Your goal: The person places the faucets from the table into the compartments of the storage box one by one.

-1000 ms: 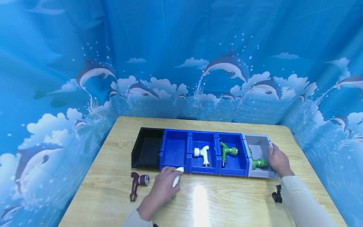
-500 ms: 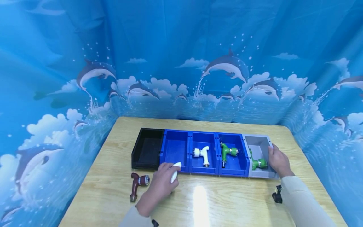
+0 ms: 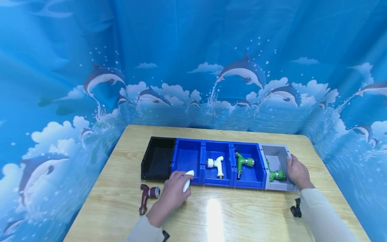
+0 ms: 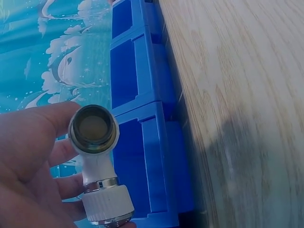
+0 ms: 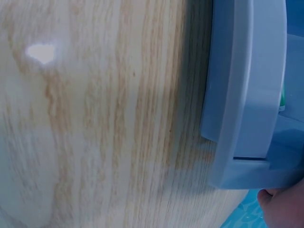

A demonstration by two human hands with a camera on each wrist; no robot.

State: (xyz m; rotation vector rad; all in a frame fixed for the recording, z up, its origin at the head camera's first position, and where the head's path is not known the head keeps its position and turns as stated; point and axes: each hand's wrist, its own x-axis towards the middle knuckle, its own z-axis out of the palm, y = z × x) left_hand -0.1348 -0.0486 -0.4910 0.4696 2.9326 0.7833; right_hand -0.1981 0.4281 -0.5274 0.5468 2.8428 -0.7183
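Observation:
My left hand (image 3: pixel 175 191) holds a white plastic tap (image 4: pixel 97 166), its round threaded end facing the camera in the left wrist view. The hand is above the front edge of the blue bin (image 3: pixel 188 142) second from the left. At the far right, my right hand (image 3: pixel 299 173) grips the side wall of the grey bin (image 5: pixel 242 95); part of that hand shows at the bin's corner in the right wrist view. Inside the grey bin lies a green tap (image 3: pixel 276 175). A dark red tap (image 3: pixel 145 198) lies on the table, left of my left hand.
A black bin (image 3: pixel 158 158) stands at the left end of the row. Another white tap (image 3: pixel 217 165) sits in the middle blue bin, and a green tap (image 3: pixel 243 163) in the blue bin right of it. A dolphin-print curtain (image 3: pixel 193 67) hangs behind the wooden table (image 3: pixel 242 211).
My left hand has shifted slightly up and toward the bins with the white tap in its grip. The right hand stays on the grey bin's wall.

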